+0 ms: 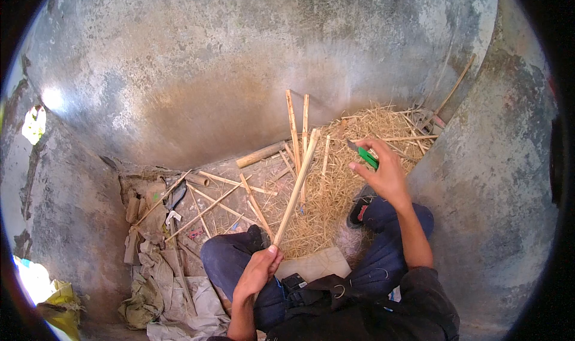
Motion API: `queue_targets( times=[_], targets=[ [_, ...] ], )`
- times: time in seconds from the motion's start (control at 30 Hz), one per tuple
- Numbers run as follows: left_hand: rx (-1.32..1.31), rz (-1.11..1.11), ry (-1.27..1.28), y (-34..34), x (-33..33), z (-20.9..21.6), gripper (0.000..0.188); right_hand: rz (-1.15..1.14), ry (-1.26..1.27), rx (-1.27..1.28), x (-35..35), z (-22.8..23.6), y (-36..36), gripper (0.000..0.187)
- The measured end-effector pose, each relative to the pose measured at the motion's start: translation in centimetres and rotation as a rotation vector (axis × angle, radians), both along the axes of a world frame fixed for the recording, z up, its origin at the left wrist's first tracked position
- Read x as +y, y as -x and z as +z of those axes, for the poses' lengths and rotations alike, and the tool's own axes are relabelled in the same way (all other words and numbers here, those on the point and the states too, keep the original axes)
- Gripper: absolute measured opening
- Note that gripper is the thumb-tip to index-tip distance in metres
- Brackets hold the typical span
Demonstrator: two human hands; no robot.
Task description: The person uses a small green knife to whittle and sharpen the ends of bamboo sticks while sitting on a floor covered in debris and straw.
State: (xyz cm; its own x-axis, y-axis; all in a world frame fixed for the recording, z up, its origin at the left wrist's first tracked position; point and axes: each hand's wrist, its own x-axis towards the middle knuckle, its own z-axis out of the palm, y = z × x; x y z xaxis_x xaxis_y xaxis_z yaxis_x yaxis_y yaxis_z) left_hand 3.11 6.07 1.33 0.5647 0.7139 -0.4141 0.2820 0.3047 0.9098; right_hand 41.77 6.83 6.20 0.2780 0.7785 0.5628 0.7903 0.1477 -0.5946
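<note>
My left hand (259, 270) is closed around the lower end of a long, pale split-bamboo strip (297, 185), which slants up and away toward the wall. In my right hand (386, 172) is a green-handled utility knife (367, 157), its dark blade pointing left toward the strip but apart from it. Below the knife and around my feet lies a heap of straw-coloured shavings (335, 203). A light flat board (317, 264) rests between my legs, partly hidden by my clothing.
Two upright strips (292, 125) lean on the grey wall (197, 59). A bamboo pole (260, 154) and several loose strips (218, 204) lie on the floor to the left. Crumpled cloth sacking (191, 302) is at lower left, a yellow sack (63, 308) beyond it. Another wall (485, 221) stands close on the right.
</note>
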Motion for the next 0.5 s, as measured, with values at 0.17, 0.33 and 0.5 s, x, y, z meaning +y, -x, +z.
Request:
queue_targets(
  times=[0.17,0.33,0.5],
  targets=[
    [-0.131,-0.036,0.104,-0.9,0.6,1.1,0.062,0.168,0.056,0.221,-1.5,-0.7,4.1,0.037],
    [-0.108,0.045,-0.037,-3.0,-0.2,1.5,0.053,0.353,0.047,0.022,-2.8,-2.1,9.3,0.03],
    [-0.035,0.078,-0.278,-3.4,-0.5,1.5,0.049,0.415,-0.074,-0.117,-3.2,-4.0,11.7,0.027]
  ],
)
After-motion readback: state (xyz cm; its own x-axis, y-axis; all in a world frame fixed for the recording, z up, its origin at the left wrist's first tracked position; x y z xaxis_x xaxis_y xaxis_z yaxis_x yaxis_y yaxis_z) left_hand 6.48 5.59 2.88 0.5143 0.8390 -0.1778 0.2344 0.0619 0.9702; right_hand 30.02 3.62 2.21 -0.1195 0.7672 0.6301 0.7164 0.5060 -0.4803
